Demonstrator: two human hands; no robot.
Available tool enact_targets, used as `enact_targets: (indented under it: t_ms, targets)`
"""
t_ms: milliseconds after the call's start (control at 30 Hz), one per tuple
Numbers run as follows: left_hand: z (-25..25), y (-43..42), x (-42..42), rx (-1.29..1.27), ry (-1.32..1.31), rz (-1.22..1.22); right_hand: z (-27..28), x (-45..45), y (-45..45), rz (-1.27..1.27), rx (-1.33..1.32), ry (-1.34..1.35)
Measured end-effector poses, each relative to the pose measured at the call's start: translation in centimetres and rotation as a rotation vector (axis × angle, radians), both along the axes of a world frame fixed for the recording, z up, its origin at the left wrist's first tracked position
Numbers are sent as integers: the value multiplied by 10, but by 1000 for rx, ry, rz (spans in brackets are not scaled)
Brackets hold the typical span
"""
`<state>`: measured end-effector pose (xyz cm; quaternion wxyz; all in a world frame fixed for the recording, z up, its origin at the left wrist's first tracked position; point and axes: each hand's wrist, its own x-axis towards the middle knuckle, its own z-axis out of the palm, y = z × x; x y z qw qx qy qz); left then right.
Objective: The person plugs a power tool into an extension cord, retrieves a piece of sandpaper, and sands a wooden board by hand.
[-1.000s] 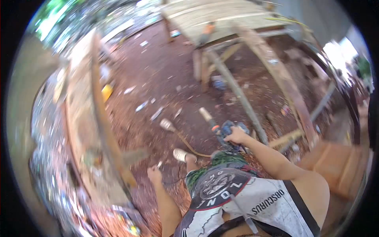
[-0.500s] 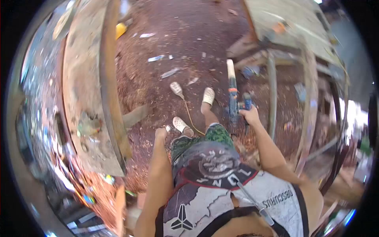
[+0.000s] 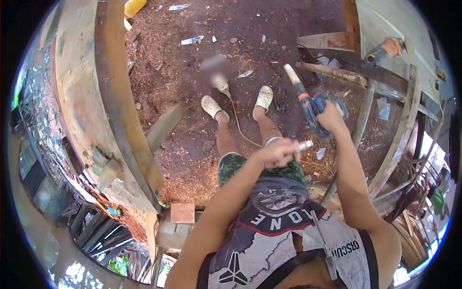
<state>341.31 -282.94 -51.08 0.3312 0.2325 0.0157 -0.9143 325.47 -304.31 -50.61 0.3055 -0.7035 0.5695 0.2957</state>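
Observation:
My right hand is wrapped round the handle of a blue blower. Its dark nozzle has an orange band and ends in a white pipe, which points away from me over the dirt floor. In front of my shorts, my left hand is closed on a small white cylindrical piece that sticks out toward the right. Its fingers are slightly blurred. Between my feet and just beyond lies a white extension socket with a tan cord running back toward me.
Long wooden planks form a bench on the left, with a wood block on it. At the upper right, an orange and black power tool rests on a pale tabletop. Wrappers and chips litter the dirt floor.
My left hand has swung from beside my left leg to the right, across my lap. My right hand has shifted right and slightly up with the blower, which now tilts.

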Motion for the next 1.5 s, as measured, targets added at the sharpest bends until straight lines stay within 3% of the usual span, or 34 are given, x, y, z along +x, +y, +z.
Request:
enact_targets:
  t_ms: [67, 133, 200, 233, 267, 333, 433, 500, 600, 667, 700, 767, 867, 1067, 1133, 1200, 1267, 1400, 1500]
  targets:
    - [2, 12, 11, 39, 64, 57, 19, 4, 7, -93, -12, 88]
    - [-32, 34, 43, 222, -193, 333, 9, -7, 17, -131, -17, 107]
    - [-133, 80, 83, 268, -978, 145, -14, -7, 28, -178, -34, 118]
    - [-191, 101, 100, 313, -1260, 251, -29, -4, 35, -209, -69, 65]
    - [-191, 82, 136, 478, -1460, -5, -50, -3, 40, -236, -100, 14]
    - [-305, 111, 164, 294, -1702, -229, -105, 3, 58, -251, -122, -67]
    - [-407, 96, 179, 170, -1797, -310, -169, 38, 76, -601, 40, -444]
    - [-466, 85, 179, 146, -1812, -353, -210, 59, 92, -656, 59, -483]
    - [-523, 75, 173, 108, -1847, -477, -254, 103, 119, -778, 75, -632]
    - [-551, 73, 162, 87, -1856, -558, -272, 120, 130, -722, 83, -673]
    - [-566, 79, 155, 139, -1855, -497, -273, 134, 135, -872, 121, -713]
    - [-579, 85, 147, 203, -1845, -436, -282, 142, 147, -1156, 229, -818]
    - [-585, 86, 140, 310, -1815, -475, -282, 136, 154, -1193, 311, -716]
    - [-570, 63, 147, 130, -1777, -456, -268, 126, 141, -1144, 250, -581]
    - [-589, 65, 150, 75, -1762, -758, -271, 118, 136, -1175, 188, -560]
    - [-585, 49, 154, 121, -1826, -681, -272, 117, 127, -1170, 132, -554]
    - [-574, 36, 159, 263, -1702, -630, -270, 113, 123, -1173, 80, -542]
    - [-593, 42, 154, 286, -1706, -685, -258, 108, 115, -1163, 78, -644]
    - [-590, 52, 161, 51, -1706, -769, -248, 93, 108, -1150, 152, -800]
